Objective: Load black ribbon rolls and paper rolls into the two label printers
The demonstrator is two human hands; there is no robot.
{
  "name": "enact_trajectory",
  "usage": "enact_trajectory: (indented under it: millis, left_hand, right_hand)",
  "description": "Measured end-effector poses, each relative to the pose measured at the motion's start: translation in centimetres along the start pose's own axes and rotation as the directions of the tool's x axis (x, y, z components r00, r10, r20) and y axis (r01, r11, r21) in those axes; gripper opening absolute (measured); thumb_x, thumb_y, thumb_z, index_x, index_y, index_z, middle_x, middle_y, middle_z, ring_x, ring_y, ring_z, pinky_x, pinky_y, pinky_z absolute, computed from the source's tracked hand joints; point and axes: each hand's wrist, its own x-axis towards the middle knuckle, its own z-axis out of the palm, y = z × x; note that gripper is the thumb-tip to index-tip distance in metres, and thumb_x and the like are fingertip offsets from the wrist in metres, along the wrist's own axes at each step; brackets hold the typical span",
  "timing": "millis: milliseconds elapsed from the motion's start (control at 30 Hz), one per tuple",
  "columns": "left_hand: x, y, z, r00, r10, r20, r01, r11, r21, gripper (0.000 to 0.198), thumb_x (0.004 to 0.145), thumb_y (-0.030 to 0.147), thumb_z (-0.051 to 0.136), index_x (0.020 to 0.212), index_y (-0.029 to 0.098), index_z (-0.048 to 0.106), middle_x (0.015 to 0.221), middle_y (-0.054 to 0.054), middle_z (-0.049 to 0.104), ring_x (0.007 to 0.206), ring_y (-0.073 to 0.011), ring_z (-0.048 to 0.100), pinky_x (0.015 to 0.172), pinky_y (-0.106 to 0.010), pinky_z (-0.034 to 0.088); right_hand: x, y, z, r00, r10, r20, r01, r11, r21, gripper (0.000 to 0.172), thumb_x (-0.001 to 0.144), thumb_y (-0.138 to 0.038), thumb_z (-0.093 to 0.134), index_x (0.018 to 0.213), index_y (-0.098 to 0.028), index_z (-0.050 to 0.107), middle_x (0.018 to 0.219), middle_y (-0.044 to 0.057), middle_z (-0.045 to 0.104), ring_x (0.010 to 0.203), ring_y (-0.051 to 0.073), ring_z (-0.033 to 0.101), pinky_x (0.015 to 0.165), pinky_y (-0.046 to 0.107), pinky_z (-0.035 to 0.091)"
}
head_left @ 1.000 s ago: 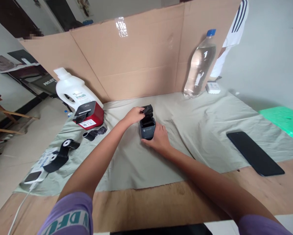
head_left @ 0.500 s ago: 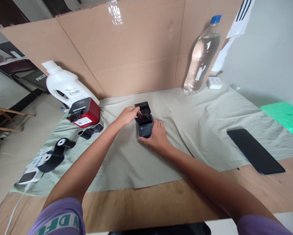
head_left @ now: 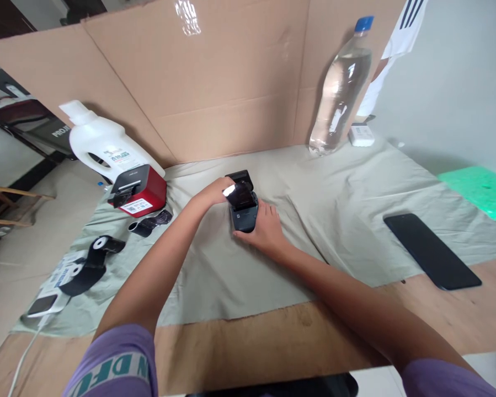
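A small black device that looks like a portable label printer [head_left: 244, 221] lies on the cloth with its lid [head_left: 243, 177] raised at the back. My right hand [head_left: 267, 229] wraps around its right side, thumb along the front edge. At the upper left of the device, my left hand [head_left: 217, 191] is closed on a glossy black film [head_left: 241, 197], which catches a white glare at its left end. The film stretches across the opening of the device; its lower edge meets the body. My left fingertips are partly hidden behind it.
To the left stand a red and black box-shaped device [head_left: 142, 190], a white jug [head_left: 102, 140], a curled black ribbon [head_left: 150, 223] and black ribbon rolls [head_left: 91, 264]. A water bottle [head_left: 341, 99] leans on the cardboard [head_left: 231, 77]. A phone [head_left: 432, 251] lies right.
My left hand has shifted slightly left, and the black film has tilted up into view with a bright glare. My right hand keeps its grip. The camera view has shifted slightly.
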Motion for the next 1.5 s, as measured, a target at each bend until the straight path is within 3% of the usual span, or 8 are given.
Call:
enact_trajectory:
  millis: [133, 367, 567, 667, 833, 967, 1233, 1500]
  left_hand:
    - [0.2, 0.6, 0.3, 1.0, -0.022, 0.01, 0.02, 0.991, 0.131, 0.025, 0.069, 0.037, 0.066, 0.083, 0.017, 0.072, 0.081, -0.002, 0.072, 0.084, -0.0202, 0.059, 0.082, -0.03, 0.049]
    - [0.2, 2.3, 0.2, 0.987, -0.156, 0.037, 0.142, 0.956, 0.258, 0.023, 0.059, 0.032, 0.073, 0.078, 0.018, 0.071, 0.084, -0.008, 0.073, 0.086, -0.0289, 0.066, 0.075, -0.033, 0.05]
    - [-3.9, 2.1, -0.8, 0.984, 0.089, -0.153, -0.097, 0.994, -0.046, 0.032, 0.069, 0.039, 0.068, 0.091, 0.016, 0.063, 0.097, -0.006, 0.069, 0.091, -0.0229, 0.062, 0.081, -0.03, 0.048]
    - [-6.1, 1.6, -0.3, 0.974, 0.04, -0.224, -0.081, 0.98, -0.18, 0.03, 0.073, 0.037, 0.068, 0.089, 0.02, 0.05, 0.089, -0.001, 0.06, 0.083, -0.0158, 0.057, 0.075, -0.026, 0.045]
    - [-8.0, 1.3, 0.8, 0.957, 0.025, -0.29, -0.093, 0.97, -0.224, 0.039, 0.075, 0.036, 0.071, 0.082, 0.023, 0.035, 0.08, 0.004, 0.04, 0.073, -0.0115, 0.043, 0.068, -0.023, 0.038]
    - [-8.7, 2.1, 0.8, 0.971, 0.046, -0.234, -0.104, 0.965, -0.241, 0.037, 0.076, 0.037, 0.072, 0.083, 0.023, 0.038, 0.081, 0.004, 0.044, 0.076, -0.0124, 0.047, 0.069, -0.023, 0.039]
    - [-8.9, 5.2, 1.3, 0.961, 0.173, -0.217, -0.204, 0.971, -0.127, 0.032, 0.084, 0.036, 0.069, 0.114, 0.024, 0.063, 0.112, -0.005, 0.068, 0.105, -0.0216, 0.063, 0.088, -0.031, 0.048]
    - [-8.6, 5.4, 2.2, 0.913, 0.302, -0.274, -0.309, 0.951, 0.017, 0.046, 0.098, 0.038, 0.05, 0.143, 0.025, 0.053, 0.127, -0.008, 0.059, 0.119, -0.0203, 0.057, 0.105, -0.034, 0.044]
  right_hand:
    - [0.1, 0.0, 0.0, 1.0, 0.007, 0.004, -0.007, 1.0, 0.001, 0.107, 0.066, -0.064, 0.073, 0.146, -0.004, 0.036, 0.132, 0.026, 0.055, 0.122, 0.041, 0.048, 0.101, 0.052, 0.041]
    - [0.0, 0.1, 0.0, 1.0, -0.011, -0.005, 0.011, 1.0, 0.021, 0.106, 0.067, -0.065, 0.072, 0.146, -0.004, 0.036, 0.131, 0.027, 0.055, 0.121, 0.043, 0.048, 0.1, 0.055, 0.041]
    - [0.1, 0.0, -0.1, 1.0, -0.016, 0.001, 0.016, 1.0, 0.016, 0.104, 0.066, -0.064, 0.073, 0.145, -0.007, 0.038, 0.132, 0.025, 0.055, 0.121, 0.043, 0.049, 0.1, 0.055, 0.041]
    - [0.0, -0.1, -0.2, 1.0, -0.013, 0.006, 0.013, 0.999, 0.029, 0.102, 0.067, -0.061, 0.073, 0.145, -0.006, 0.037, 0.132, 0.025, 0.054, 0.121, 0.042, 0.048, 0.101, 0.053, 0.04]
    - [0.1, 0.7, -0.4, 1.0, -0.03, 0.002, 0.029, 0.992, 0.125, 0.079, 0.075, -0.036, 0.064, 0.141, -0.001, 0.04, 0.131, 0.026, 0.053, 0.121, 0.036, 0.047, 0.105, 0.05, 0.038]
    - [1.4, 1.0, -1.9, 0.991, -0.067, -0.117, 0.109, 0.909, 0.403, 0.043, 0.084, -0.023, 0.043, 0.123, -0.017, 0.06, 0.126, 0.014, 0.061, 0.118, 0.026, 0.052, 0.105, 0.044, 0.039]
    - [2.1, -1.1, -4.5, 0.987, -0.127, 0.096, 0.044, 0.795, 0.605, 0.02, 0.084, -0.037, 0.053, 0.078, -0.019, 0.062, 0.068, -0.002, 0.057, 0.067, 0.015, 0.051, 0.063, 0.026, 0.04]
    - [2.0, -1.5, -5.2, 0.985, -0.004, 0.171, -0.128, 0.645, 0.754, 0.027, 0.081, -0.043, 0.056, 0.07, -0.019, 0.056, 0.061, -0.003, 0.05, 0.058, 0.012, 0.043, 0.055, 0.024, 0.034]
